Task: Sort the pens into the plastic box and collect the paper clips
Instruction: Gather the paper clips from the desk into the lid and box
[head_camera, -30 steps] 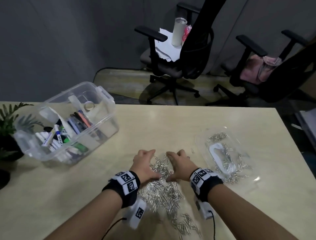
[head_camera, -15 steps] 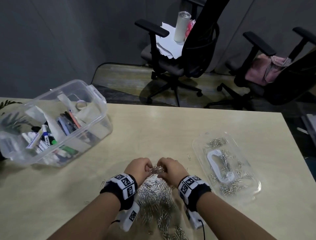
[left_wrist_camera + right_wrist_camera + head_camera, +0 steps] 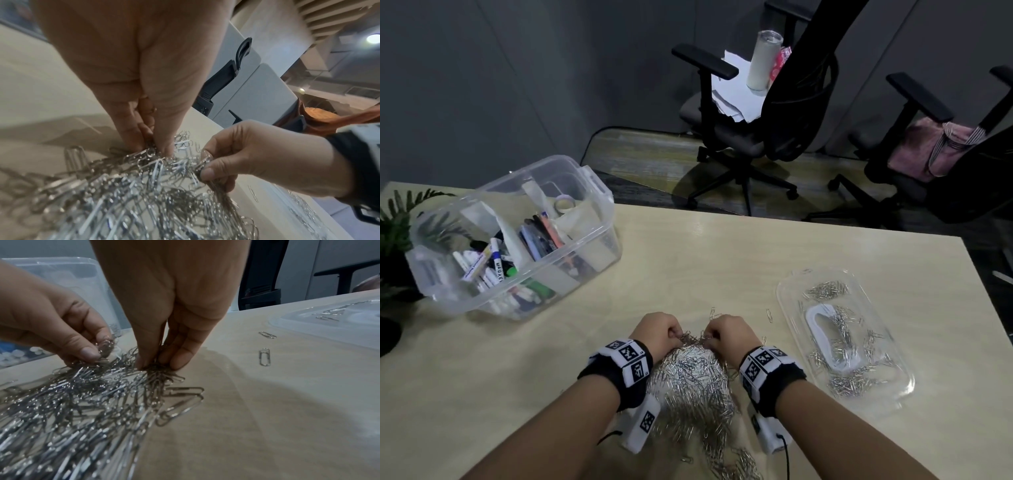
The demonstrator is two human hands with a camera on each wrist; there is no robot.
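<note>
A heap of silver paper clips (image 3: 693, 380) lies on the pale table between my wrists. My left hand (image 3: 659, 334) pinches a bunch of clips at the heap's far edge; its fingertips (image 3: 141, 144) dig into the clips (image 3: 127, 186). My right hand (image 3: 726, 334) pinches another bunch right beside it, fingertips (image 3: 144, 363) closed on the clips (image 3: 82, 402). The clear plastic box (image 3: 592, 192) at the left holds pens and markers (image 3: 493, 263).
A clear lid (image 3: 893, 387) with more paper clips (image 3: 825, 289) lies to the right. A few stray clips (image 3: 265, 356) lie between heap and lid. A plant (image 3: 397, 233) stands at the left edge. Office chairs (image 3: 756, 137) stand beyond the table.
Both hands raked the spread clips toward me into one heap, drew together and curled their fingers into pinches on the clips.
</note>
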